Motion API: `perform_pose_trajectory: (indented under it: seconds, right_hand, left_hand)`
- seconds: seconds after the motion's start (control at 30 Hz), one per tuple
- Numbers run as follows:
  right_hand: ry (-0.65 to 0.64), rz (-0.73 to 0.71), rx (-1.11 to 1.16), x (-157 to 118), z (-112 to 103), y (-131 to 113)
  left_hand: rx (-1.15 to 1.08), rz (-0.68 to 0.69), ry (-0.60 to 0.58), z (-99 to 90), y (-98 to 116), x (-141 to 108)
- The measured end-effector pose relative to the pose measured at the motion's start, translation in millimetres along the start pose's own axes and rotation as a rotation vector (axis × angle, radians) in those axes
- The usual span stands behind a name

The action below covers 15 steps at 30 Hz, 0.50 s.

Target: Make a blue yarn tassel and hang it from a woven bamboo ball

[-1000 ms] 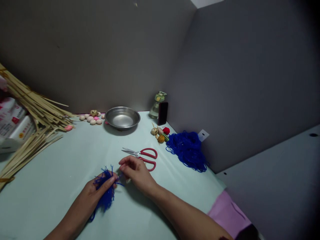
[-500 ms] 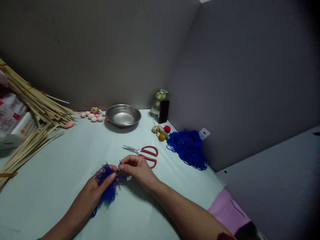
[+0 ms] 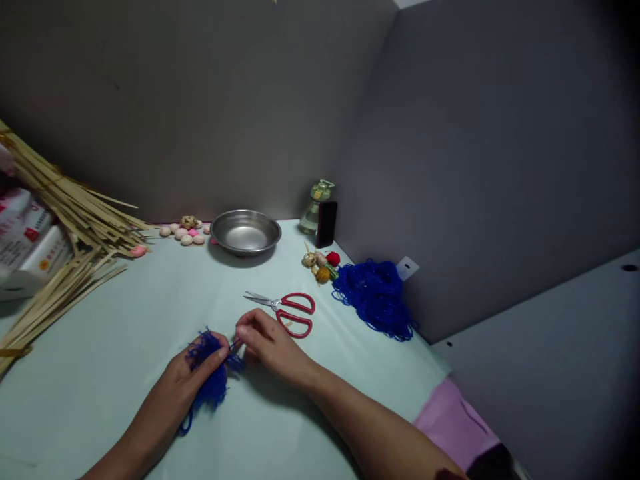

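Two bare hands work close together over a pale green table covering [image 3: 115, 320]. The left hand [image 3: 173, 383], fingers curled and pressed together, clasps a tuft of blue yarn [image 3: 213, 383] against the palm. The tuft lies under and just beyond those fingers, with ragged ends at the top and a loose tail [image 3: 185, 423] trailing toward the person. Its long axis runs from upper right to lower left. The right hand [image 3: 267, 347], thumb and forefinger pressed together, pinches a thin sliver [image 3: 235, 345] at the tuft's right edge; it is too small to tell whether this is yarn or bamboo. The sliver points left, into the tuft, and the right hand is the nearer to red-handled scissors [image 3: 299, 303], which lie just beyond it with the blades pointing left. Farther right are small craft figures [image 3: 317, 268] and a heap of blue yarn strands [image 3: 373, 300]. Straight ahead stand a steel bowl [image 3: 245, 233], a glass bottle [image 3: 311, 217] and an upright phone [image 3: 327, 223]. Pale pebble-shaped pieces [image 3: 183, 233] and bundled bamboo strips [image 3: 75, 207] lie to the left, the strips beside printed boxes [image 3: 25, 243].
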State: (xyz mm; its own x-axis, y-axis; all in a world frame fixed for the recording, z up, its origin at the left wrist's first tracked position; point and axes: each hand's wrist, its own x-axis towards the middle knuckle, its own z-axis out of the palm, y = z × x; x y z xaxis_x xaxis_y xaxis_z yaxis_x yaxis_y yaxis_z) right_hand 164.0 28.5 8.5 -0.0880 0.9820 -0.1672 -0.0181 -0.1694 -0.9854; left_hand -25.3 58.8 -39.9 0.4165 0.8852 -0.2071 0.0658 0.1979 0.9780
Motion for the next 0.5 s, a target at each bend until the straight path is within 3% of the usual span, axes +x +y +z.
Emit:
perform_pose_trajectory:
  seconds: [0.13,0.5]
  right_hand:
    - [-0.101,-0.031,-0.097,-0.4,-0.8,1.6]
    - [-0.022,-0.102,-0.044,4.9,-0.2,12.9]
  left_hand:
    - [0.012,-0.015,-0.012,-0.8,-1.6,1.5]
    - [0.018,0.047,-0.007,3.8,8.7,-0.9]
